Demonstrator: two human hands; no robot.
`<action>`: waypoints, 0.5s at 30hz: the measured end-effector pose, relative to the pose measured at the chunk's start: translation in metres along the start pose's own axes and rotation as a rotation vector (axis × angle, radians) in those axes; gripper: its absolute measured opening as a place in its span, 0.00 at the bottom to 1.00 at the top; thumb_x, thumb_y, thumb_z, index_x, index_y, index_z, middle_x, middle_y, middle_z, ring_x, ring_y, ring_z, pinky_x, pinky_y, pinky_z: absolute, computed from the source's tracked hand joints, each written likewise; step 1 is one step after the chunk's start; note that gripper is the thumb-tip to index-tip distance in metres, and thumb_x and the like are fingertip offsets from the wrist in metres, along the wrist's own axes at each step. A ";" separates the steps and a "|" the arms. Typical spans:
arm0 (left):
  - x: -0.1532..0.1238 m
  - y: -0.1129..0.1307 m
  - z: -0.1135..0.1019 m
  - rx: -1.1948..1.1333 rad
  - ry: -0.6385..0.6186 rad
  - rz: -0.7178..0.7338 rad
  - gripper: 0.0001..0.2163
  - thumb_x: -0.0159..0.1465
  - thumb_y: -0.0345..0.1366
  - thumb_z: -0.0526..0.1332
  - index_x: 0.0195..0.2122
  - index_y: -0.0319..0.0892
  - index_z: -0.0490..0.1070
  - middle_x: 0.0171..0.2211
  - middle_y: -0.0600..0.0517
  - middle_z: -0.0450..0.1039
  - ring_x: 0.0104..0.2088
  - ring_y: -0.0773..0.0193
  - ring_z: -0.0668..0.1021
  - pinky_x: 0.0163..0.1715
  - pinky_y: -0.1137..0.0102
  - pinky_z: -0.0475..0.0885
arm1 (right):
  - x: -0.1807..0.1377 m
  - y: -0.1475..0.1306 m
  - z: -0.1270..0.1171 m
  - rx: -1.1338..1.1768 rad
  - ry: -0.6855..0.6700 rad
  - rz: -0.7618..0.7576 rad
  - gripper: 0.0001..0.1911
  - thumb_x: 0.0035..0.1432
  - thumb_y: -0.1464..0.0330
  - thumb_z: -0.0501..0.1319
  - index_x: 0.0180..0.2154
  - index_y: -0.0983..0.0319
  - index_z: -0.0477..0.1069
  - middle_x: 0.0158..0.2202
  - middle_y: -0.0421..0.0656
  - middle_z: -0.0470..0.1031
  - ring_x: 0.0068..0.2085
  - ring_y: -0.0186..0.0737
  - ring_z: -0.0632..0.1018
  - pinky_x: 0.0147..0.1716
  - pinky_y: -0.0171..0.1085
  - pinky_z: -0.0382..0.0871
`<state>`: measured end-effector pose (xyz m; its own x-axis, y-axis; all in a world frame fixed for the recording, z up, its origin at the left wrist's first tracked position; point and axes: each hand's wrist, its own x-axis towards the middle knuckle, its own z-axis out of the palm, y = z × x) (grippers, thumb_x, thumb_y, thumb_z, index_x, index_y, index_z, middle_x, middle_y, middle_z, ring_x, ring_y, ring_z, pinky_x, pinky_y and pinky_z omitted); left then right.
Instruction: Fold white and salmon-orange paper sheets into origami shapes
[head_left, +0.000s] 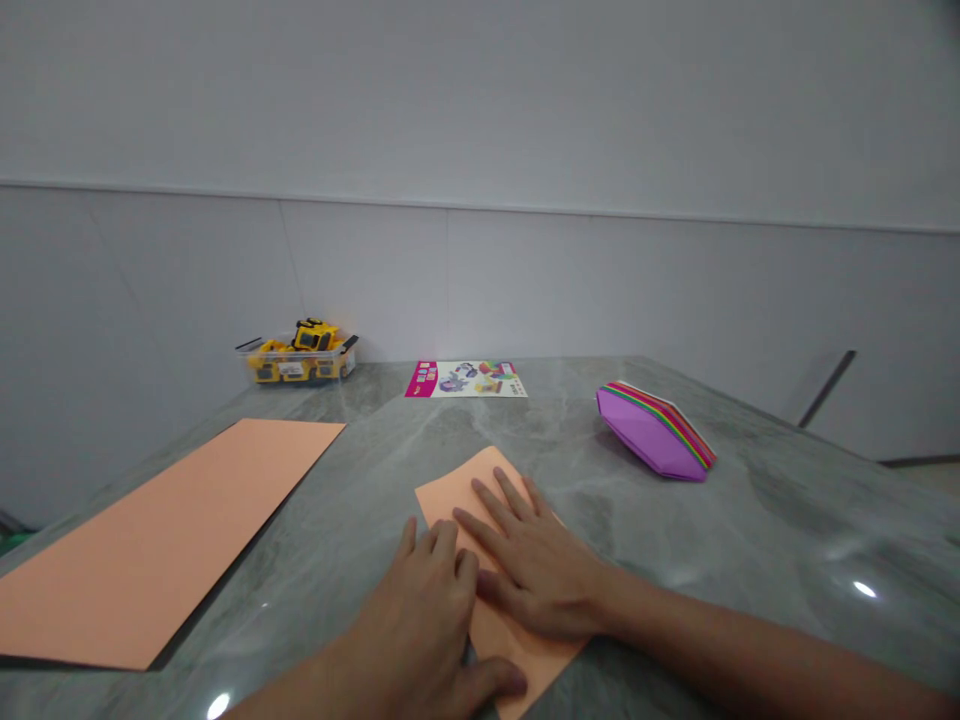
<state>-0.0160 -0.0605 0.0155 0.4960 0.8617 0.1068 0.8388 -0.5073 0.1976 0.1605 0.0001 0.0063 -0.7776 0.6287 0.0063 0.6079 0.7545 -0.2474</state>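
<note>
A narrow piece of peach-orange paper, apparently folded, lies at a slant on the table in front of me. My right hand rests flat on it, fingers spread toward its far end. At the paper's left edge is my left hand. Its fingers are curled against that edge, and its thumb reaches over the near part of the sheet. The undersides of the left fingers are hidden.
A large peach-orange sheet lies on the grey marbled table to the left. Farther back are a clear plastic box of yellow toy vehicles and a printed picture sheet. A fanned stack of coloured paper, purple on top, lies right.
</note>
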 end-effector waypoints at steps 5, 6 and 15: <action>0.001 0.011 0.002 0.038 -0.028 -0.038 0.24 0.51 0.55 0.61 0.39 0.39 0.72 0.39 0.40 0.70 0.45 0.41 0.69 0.49 0.43 0.58 | -0.002 0.010 -0.005 0.235 0.014 0.032 0.36 0.63 0.51 0.43 0.65 0.62 0.38 0.67 0.47 0.35 0.65 0.44 0.33 0.62 0.51 0.28; 0.001 0.011 0.001 0.047 -0.035 -0.035 0.25 0.51 0.55 0.61 0.40 0.39 0.72 0.39 0.40 0.70 0.46 0.40 0.69 0.49 0.43 0.58 | -0.003 0.013 -0.006 0.323 0.021 0.051 0.36 0.63 0.51 0.44 0.65 0.62 0.36 0.67 0.47 0.35 0.65 0.42 0.33 0.62 0.49 0.29; 0.012 0.020 -0.008 0.174 -0.086 0.022 0.32 0.53 0.56 0.57 0.49 0.32 0.70 0.46 0.31 0.69 0.51 0.34 0.67 0.54 0.38 0.50 | -0.010 0.026 -0.004 0.987 0.235 0.016 0.27 0.66 0.61 0.42 0.64 0.59 0.44 0.67 0.43 0.41 0.66 0.34 0.43 0.62 0.43 0.38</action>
<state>0.0054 -0.0600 0.0289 0.5262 0.8501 0.0238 0.8497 -0.5266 0.0243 0.1848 0.0142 0.0041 -0.6546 0.7389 0.1598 0.1318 0.3197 -0.9383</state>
